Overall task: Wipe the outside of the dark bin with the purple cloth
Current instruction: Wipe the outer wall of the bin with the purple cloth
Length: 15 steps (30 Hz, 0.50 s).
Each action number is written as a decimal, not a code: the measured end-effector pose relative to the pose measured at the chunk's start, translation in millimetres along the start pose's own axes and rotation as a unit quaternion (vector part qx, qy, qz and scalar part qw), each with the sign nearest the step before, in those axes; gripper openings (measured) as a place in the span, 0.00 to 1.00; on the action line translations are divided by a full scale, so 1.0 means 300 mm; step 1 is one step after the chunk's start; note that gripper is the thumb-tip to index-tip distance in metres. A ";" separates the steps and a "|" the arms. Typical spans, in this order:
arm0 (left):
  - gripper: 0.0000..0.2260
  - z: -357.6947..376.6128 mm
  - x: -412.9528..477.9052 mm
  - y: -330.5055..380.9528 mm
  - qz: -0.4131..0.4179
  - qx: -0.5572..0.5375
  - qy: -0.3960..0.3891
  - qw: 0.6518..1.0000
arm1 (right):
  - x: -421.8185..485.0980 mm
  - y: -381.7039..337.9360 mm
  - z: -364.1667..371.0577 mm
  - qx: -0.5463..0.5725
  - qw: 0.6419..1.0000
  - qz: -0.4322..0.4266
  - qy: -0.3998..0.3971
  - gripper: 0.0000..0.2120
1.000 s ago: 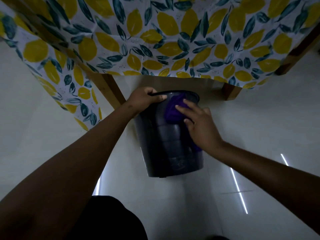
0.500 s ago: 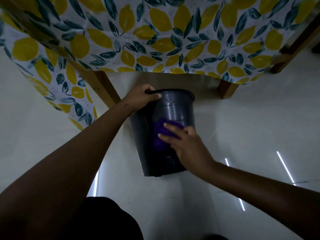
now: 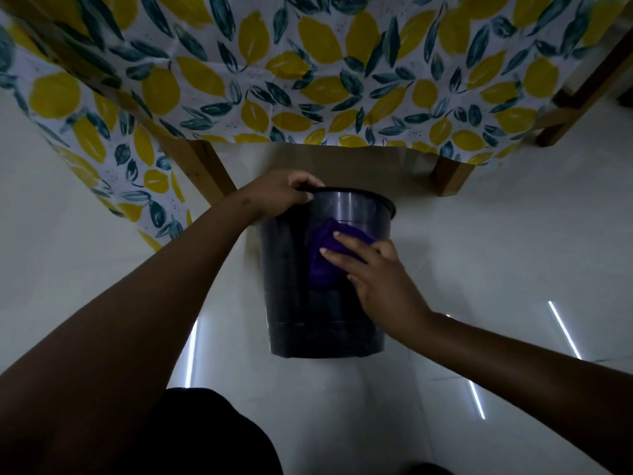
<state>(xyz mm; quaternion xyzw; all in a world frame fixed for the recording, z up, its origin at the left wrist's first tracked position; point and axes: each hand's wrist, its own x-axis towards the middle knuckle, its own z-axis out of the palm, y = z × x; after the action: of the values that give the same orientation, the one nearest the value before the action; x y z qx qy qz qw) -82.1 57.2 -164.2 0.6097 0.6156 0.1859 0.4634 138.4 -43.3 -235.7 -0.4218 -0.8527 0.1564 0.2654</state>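
A dark round bin [image 3: 298, 323] stands on the pale floor just in front of a covered table, tilted a little toward me. My left hand [image 3: 281, 197] grips its rim at the upper left. My right hand [image 3: 380, 279] presses a purple cloth [image 3: 325, 255] flat against the bin's near outer wall, in its upper half, fingers spread over the cloth. Part of the cloth is hidden under the palm.
A table draped in a lemon-and-leaf cloth [image 3: 308, 80] overhangs the bin. Wooden legs stand at the left [image 3: 202, 169] and right [image 3: 452, 176], with another wooden frame [image 3: 582, 97] at far right. Glossy floor tiles [image 3: 496, 252] reflect strip lights. My dark-clothed knee [image 3: 205, 437] is below.
My right hand slid the cloth from the rim down to the bin's middle, then back up toward the upper wall. My left hand kept its grip on the rim.
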 end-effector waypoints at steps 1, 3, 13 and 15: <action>0.12 0.015 0.002 0.014 -0.002 0.003 -0.005 1.000 | 0.005 -0.003 0.003 0.004 1.000 0.000 0.000 0.26; 0.11 0.043 -0.003 0.032 0.006 -0.010 0.008 1.000 | 0.033 0.007 0.000 0.019 1.000 0.015 0.008 0.26; 0.09 0.025 -0.011 -0.022 -0.001 -0.142 0.167 0.976 | 0.015 0.049 -0.024 0.003 0.999 0.019 0.028 0.27; 0.09 0.016 -0.014 -0.031 -0.006 -0.148 0.181 0.972 | -0.061 -0.002 0.013 -0.044 0.997 -0.059 -0.027 0.29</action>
<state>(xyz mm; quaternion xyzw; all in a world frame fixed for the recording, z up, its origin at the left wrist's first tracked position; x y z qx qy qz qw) -84.5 50.1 -172.6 0.4863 0.6589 0.3796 0.4304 145.0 -58.7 -244.5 -0.3779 -0.8889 0.1140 0.2325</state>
